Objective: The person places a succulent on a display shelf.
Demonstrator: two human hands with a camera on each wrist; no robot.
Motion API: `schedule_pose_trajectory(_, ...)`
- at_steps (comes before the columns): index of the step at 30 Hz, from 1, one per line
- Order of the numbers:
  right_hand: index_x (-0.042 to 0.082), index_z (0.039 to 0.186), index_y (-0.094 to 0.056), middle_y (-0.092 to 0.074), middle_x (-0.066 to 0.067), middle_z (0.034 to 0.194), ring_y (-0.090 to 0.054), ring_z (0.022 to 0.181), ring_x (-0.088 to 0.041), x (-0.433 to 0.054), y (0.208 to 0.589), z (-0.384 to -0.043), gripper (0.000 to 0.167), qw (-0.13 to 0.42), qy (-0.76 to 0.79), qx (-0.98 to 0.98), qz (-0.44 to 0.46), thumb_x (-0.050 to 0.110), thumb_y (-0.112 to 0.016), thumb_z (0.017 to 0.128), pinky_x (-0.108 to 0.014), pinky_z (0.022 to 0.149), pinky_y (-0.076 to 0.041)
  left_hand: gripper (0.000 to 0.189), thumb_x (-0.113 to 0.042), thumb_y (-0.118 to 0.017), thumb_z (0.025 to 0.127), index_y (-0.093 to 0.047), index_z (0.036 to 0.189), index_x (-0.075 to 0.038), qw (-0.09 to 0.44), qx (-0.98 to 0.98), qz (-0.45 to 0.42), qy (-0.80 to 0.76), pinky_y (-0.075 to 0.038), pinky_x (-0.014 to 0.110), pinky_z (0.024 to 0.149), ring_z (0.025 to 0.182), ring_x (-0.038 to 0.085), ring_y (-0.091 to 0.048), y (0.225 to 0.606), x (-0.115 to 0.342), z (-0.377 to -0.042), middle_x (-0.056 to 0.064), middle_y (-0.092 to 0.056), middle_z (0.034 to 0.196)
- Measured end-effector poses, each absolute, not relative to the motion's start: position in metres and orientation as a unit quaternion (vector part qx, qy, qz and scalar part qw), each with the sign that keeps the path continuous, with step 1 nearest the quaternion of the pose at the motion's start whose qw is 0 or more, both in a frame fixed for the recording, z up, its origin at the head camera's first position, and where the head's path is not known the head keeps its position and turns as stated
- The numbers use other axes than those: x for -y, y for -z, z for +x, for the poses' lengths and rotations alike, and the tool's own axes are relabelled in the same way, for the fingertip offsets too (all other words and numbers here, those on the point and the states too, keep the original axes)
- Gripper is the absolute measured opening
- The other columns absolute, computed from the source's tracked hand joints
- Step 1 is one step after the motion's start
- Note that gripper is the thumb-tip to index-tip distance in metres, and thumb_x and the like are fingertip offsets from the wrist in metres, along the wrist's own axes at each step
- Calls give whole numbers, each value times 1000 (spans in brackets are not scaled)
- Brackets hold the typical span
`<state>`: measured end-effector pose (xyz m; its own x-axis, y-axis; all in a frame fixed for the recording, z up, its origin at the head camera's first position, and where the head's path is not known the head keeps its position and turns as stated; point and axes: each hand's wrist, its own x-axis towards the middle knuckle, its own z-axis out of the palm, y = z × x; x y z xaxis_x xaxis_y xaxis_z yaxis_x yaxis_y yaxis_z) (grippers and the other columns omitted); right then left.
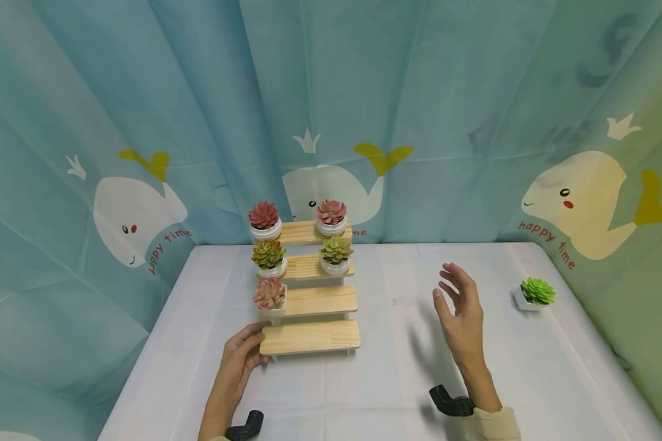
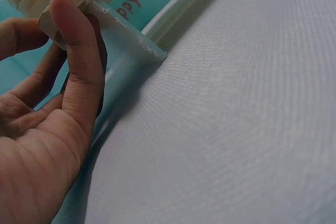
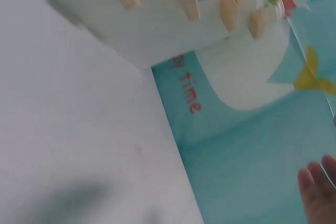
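Observation:
A stepped wooden plant stand (image 1: 311,337) with white supports stands left of centre on the table. My left hand (image 1: 238,356) pinches the left end of its lowest board, with thumb and fingers on either side of the board end (image 2: 52,24) in the left wrist view. My right hand (image 1: 464,315) is raised over the table to the right of the stand, fingers loosely bent and holding nothing. On the upper steps sit a red succulent (image 1: 263,215), a pink succulent (image 1: 331,212) and two green ones. A pale pink succulent (image 1: 270,294) in a square pot occupies the third step's left end.
A bright green succulent (image 1: 537,291) in a white square pot stands near the table's right edge. The white-covered table (image 1: 386,380) ends at the back against a blue curtain (image 1: 447,92) printed with whales.

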<state>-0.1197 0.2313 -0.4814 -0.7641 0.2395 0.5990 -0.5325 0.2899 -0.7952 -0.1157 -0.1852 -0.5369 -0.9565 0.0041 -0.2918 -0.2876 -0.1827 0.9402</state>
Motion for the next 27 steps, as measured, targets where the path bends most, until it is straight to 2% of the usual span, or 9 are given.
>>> schedule_pose_trajectory(4, -5, 151, -44, -50, -23, 147, -54, 136, -13, -244, 480, -118, 58, 364, -588, 721, 47, -15, -60, 96, -18, 110, -45, 44, -7, -50, 103, -51, 143, 11, 98, -632, -112, -761, -56, 22, 62, 89, 13, -64, 537, 184, -116, 9, -62, 121)
schedule_pose_trajectory(7, -4, 150, -45, -51, -20, 147, -54, 135, -10, -254, 480, -117, 57, 380, -590, 712, 5, -13, -60, 96, -17, 110, -44, 43, -8, -50, 104, -52, 143, 11, 99, -633, -114, -760, -56, 22, 62, 89, 13, -64, 537, 184, -117, 10, -62, 121)
schedule_pose_trajectory(19, 1, 150, -46, -51, 2, 144, -52, 131, -6, -299, 482, -118, 57, 437, -542, 707, -124, -6, -62, 95, -16, 111, -43, 42, -8, -51, 103, -53, 140, 12, 93, -632, -112, -761, -55, 22, 60, 86, 13, -64, 536, 184, -115, 9, -64, 117)
schedule_pose_trajectory(23, 4, 150, -45, -48, 5, 144, -49, 132, -6, -316, 487, -119, 57, 440, -514, 718, -163, -2, -63, 96, -21, 114, -42, 42, -8, -51, 103, -53, 140, 12, 90, -631, -112, -762, -55, 22, 60, 86, 13, -63, 537, 184, -115, 9, -63, 117)
schedule_pose_trajectory(27, 6, 150, -45, -47, 1, 147, -47, 136, -8, -332, 493, -121, 57, 445, -497, 720, -191, 1, -64, 96, -28, 118, -41, 42, -8, -51, 103, -53, 140, 12, 88, -630, -114, -763, -55, 21, 60, 86, 13, -63, 537, 183, -115, 8, -64, 117)
